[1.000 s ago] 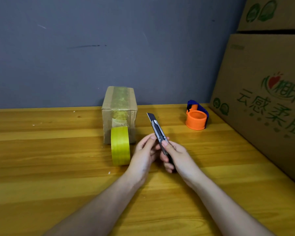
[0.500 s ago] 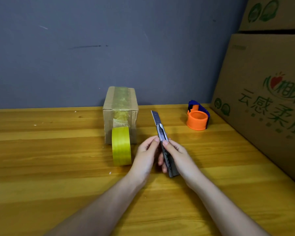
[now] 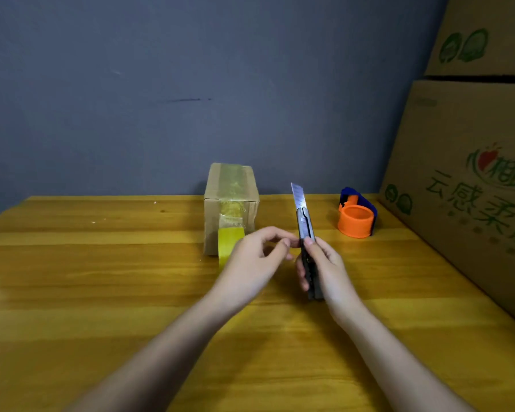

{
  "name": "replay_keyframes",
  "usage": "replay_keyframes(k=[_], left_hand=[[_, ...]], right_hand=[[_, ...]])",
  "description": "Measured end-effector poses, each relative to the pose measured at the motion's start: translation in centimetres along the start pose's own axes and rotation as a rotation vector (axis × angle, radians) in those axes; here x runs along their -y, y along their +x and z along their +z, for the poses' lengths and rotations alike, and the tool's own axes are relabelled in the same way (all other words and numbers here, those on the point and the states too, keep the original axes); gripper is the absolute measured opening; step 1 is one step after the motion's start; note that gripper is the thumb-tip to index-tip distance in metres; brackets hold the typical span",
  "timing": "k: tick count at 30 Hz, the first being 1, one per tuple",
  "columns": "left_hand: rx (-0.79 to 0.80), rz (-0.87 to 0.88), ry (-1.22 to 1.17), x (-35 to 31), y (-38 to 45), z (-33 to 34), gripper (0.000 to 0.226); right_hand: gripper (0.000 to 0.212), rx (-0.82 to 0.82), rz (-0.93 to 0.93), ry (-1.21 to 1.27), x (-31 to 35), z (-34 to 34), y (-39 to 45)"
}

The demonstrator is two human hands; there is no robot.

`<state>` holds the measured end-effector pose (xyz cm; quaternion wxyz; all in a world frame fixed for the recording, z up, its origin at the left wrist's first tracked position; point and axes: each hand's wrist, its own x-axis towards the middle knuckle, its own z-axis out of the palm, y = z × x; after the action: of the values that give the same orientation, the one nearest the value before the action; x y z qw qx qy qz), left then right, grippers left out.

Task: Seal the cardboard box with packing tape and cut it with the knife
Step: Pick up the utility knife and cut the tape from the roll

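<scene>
A small cardboard box (image 3: 231,200) stands at the back of the wooden table (image 3: 101,292), with yellowish tape along its top and down its front. The yellow tape roll (image 3: 229,243) stands on edge against that front, partly hidden by my left hand (image 3: 256,257). My right hand (image 3: 324,263) grips the dark handle of the utility knife (image 3: 305,224), whose extended blade points up and away. My left hand hovers just left of the handle with loosely curled fingers that hold nothing. A small gap shows between its fingertips and the knife.
An orange and blue tape dispenser (image 3: 356,221) sits at the back right. Two large printed cardboard boxes (image 3: 464,188) are stacked along the right edge of the table. A grey wall (image 3: 191,84) closes the back.
The knife has swung more upright and moved slightly right. My left hand has let go of the handle and now sits in front of the tape roll.
</scene>
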<state>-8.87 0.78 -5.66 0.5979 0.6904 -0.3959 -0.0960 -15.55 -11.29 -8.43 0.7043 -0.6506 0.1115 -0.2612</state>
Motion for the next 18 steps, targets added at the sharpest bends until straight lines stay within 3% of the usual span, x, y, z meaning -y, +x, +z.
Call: replay_keyframes(k=[3, 5, 8, 12, 18], left_hand=[[-0.057, 0.056, -0.036, -1.6, -0.7, -2.1, 0.023], [-0.175, 0.085, -0.044, -2.1, -1.0, -3.5, 0.021], [-0.345, -0.002, -0.045, -1.2, -0.8, -5.3, 0.01], [-0.377, -0.278, 0.093, 0.6, -1.0, -6.4, 0.052], [-0.172, -0.406, 0.097, 1.3, -1.0, -6.7, 0.087]], right_hand=[[0.025, 0.019, -0.01, -0.031, 0.4, 0.7, 0.2], [0.026, 0.036, -0.019, -0.039, 1.0, 1.2, 0.4], [0.027, 0.05, -0.025, -0.055, 1.7, 1.8, 0.5], [0.026, 0.038, -0.017, -0.075, 1.9, 2.9, 0.8], [0.02, -0.021, -0.148, -0.278, 2.3, 4.5, 2.7]])
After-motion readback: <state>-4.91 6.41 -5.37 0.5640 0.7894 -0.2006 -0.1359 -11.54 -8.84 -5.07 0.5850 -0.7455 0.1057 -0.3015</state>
